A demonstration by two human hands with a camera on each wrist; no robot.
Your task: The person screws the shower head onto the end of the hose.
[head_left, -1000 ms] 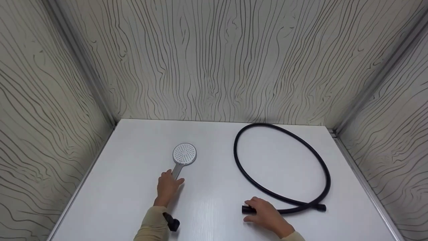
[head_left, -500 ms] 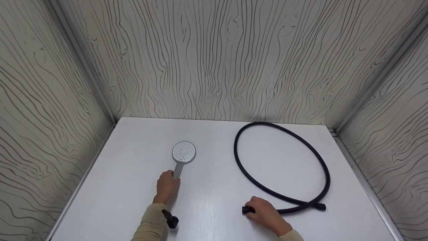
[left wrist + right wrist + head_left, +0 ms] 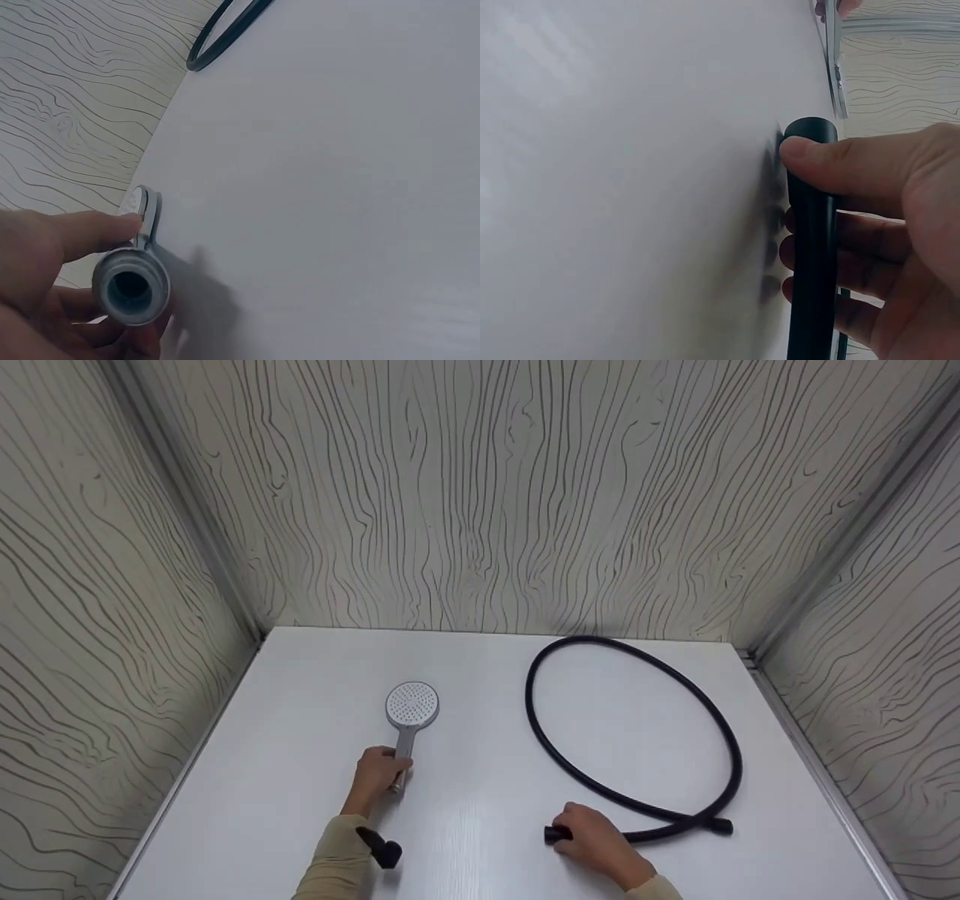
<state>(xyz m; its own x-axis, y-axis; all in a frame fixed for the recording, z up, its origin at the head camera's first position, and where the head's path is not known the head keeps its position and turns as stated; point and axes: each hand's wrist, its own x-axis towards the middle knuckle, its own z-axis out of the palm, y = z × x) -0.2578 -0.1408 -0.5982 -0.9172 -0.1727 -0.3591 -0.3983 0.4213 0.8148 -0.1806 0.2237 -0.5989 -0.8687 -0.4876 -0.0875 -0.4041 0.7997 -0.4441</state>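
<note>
A grey handheld shower head point(image 3: 412, 703) with a round white spray face points away from me on the left side of the white table. My left hand point(image 3: 376, 772) grips its handle, thumb on one side and fingers curled under. In the left wrist view the round, hollow threaded end point(image 3: 131, 287) of the handle faces the camera. On the right lies a black shower hose point(image 3: 634, 648) in one large loop. My right hand point(image 3: 596, 840) holds one end of it, with the thumb point(image 3: 802, 150) near the tip and the fingers behind. The hose's other end point(image 3: 720, 826) lies to the right.
The white table point(image 3: 480, 720) is bordered by wood-grain patterned panels point(image 3: 465, 495) at the back and both sides. The hose loop reaches close to the back panel. A black wrist mount point(image 3: 384, 851) sticks out from the left sleeve.
My left hand has closed round the shower head's handle, which has turned slightly so its lower end shows. The fingers of my right hand have closed on the hose end.
</note>
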